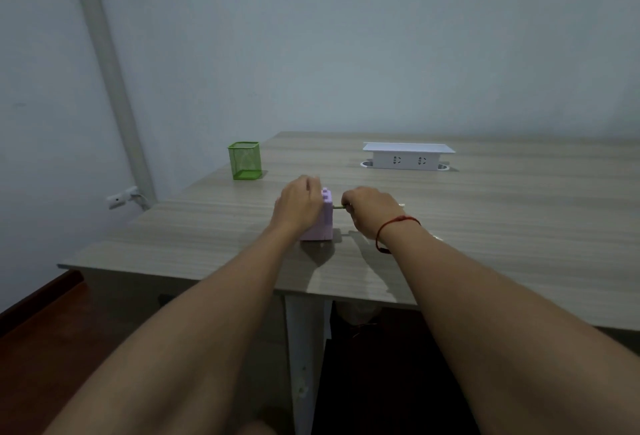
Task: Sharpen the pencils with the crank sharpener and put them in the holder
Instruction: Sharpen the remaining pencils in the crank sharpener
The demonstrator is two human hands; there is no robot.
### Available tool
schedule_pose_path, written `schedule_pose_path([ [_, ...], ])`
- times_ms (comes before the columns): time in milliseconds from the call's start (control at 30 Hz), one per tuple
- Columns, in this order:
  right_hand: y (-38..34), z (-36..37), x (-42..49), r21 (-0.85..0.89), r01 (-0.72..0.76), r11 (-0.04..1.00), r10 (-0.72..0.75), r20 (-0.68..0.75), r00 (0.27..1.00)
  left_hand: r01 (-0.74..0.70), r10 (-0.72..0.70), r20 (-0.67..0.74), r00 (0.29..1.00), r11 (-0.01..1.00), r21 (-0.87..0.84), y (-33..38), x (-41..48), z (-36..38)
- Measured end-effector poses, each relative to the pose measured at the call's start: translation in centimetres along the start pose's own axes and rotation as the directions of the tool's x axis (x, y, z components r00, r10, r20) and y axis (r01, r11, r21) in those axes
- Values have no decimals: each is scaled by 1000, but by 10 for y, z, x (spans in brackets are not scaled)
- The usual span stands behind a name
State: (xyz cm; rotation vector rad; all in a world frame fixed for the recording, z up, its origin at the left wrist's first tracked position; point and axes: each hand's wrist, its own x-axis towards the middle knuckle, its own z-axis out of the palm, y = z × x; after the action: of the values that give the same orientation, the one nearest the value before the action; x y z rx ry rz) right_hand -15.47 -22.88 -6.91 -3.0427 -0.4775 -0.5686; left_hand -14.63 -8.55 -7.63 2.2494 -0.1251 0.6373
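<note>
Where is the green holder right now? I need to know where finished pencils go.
The green mesh holder stands at the table's far left corner, beyond the left hand and pink sharpener.

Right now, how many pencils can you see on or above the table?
1 for certain: a pencil held level by the right hand, its tip in the pink sharpener under the left hand. The green holder looks empty; the hands may hide others.
</note>
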Motion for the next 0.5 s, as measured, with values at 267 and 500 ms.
schedule_pose_path([
  [267,-13,-14,-5,101,33,994,-42,87,995,110,-110,225,968,994,14,-50,-24,-27],
  [500,-45,-15,-1,252,140,958,-172,112,979,-61,-5,259,966,968,245,-56,-24,-30],
])
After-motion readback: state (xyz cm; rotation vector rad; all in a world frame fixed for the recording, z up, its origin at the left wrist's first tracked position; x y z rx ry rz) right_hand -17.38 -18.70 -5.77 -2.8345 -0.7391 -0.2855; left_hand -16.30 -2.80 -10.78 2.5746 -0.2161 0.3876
